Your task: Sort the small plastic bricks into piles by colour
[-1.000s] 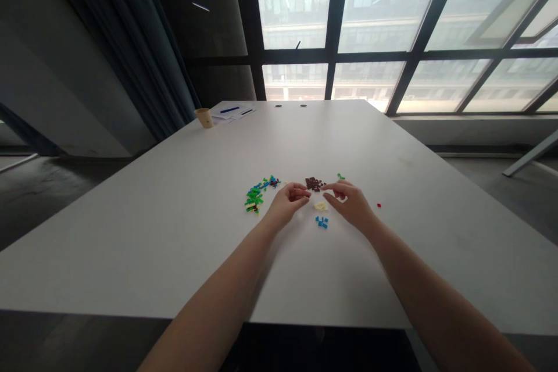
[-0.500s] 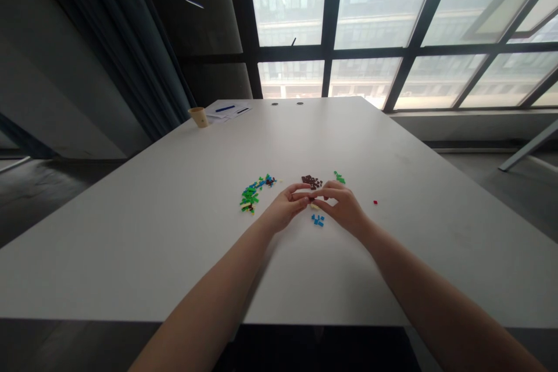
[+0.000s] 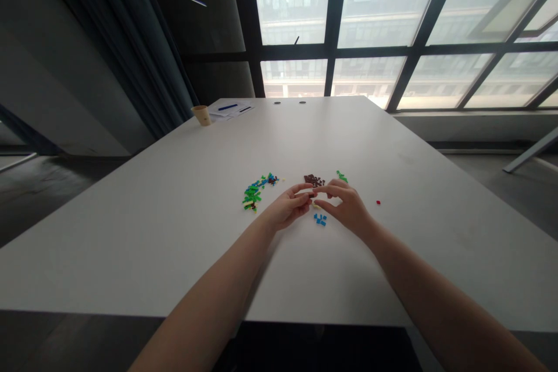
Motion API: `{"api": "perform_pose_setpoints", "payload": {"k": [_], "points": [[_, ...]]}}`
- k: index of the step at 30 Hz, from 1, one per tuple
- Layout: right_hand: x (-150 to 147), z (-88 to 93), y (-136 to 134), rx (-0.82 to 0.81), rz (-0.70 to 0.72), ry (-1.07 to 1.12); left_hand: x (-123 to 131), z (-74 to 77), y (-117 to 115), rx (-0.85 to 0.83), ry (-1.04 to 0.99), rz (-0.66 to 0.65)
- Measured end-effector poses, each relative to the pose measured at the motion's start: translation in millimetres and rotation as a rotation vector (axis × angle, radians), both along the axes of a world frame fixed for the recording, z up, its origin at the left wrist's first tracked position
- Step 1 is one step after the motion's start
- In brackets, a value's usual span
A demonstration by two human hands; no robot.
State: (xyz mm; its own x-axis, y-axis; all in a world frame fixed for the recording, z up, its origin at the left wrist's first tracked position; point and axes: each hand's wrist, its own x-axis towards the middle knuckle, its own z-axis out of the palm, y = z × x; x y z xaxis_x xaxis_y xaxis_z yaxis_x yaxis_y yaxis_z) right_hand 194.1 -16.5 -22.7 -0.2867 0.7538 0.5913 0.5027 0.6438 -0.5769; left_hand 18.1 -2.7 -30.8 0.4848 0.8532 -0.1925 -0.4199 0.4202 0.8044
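Note:
My left hand (image 3: 288,208) is closed, pinching a small dark brown toy brick (image 3: 311,195) between thumb and fingers. My right hand (image 3: 346,203) is just to the right, its thumb and forefinger spread apart; the forefinger tip is at or very near the brick's end. Behind the hands lies a pile of dark brown bricks (image 3: 312,179). Small blue bricks (image 3: 320,220) lie in front, and a pale yellow piece (image 3: 316,206) shows partly below the fingers. Green bricks (image 3: 342,175) sit beyond my right hand, partly covered by it.
A curved heap of mixed green, blue and yellow bricks (image 3: 251,195) spreads left of my hands. One red brick (image 3: 378,202) lies alone on the right. At the far left of the white table (image 3: 174,232) stand a paper cup (image 3: 202,115) and papers with a blue pen (image 3: 227,107).
My right thumb and forefinger have parted from their pinch at the brown brick, which now shows more clearly in my left hand. The whole view has shifted slightly.

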Motion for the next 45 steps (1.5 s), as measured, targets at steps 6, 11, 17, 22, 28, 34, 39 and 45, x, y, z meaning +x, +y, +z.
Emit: {"api": "perform_pose_setpoints", "payload": {"k": [6, 11, 17, 22, 28, 34, 39, 45], "points": [[-4.4, -0.1, -1.8, 0.016, 0.014, -0.017, 3.1, -1.4, -1.7, 0.016, 0.019, -0.032], [3.5, -0.6, 3.4, -0.046, -0.134, -0.050, -9.9, 1.6, 8.1, 0.297, 0.483, 0.133], [28.0, -14.0, 25.0, -0.195, -0.501, -0.141, -53.8, 12.5, 16.1, 0.611, 1.635, 0.467], [23.5, -22.1, 38.5, -0.390, -0.564, -0.279, -65.3, 21.4, 4.2, 0.354, 1.928, 0.213], [10.0, -16.7, 54.3, -0.532, -0.674, -0.350, -66.3, 22.7, 1.2, 0.299, 1.957, 0.122], [0.6, -19.5, 60.0, -0.521, -0.676, -0.343, -66.6, 19.3, 3.4, 0.348, 1.911, 0.145], [15.1, -16.5, 54.1, -0.516, -0.676, -0.320, -66.2, 13.0, 6.7, 0.417, 1.858, 0.206], [45.9, -12.4, 36.3, -0.450, -0.688, -0.202, -62.0, 7.5, 10.6, 0.504, 1.845, 0.254]]}}
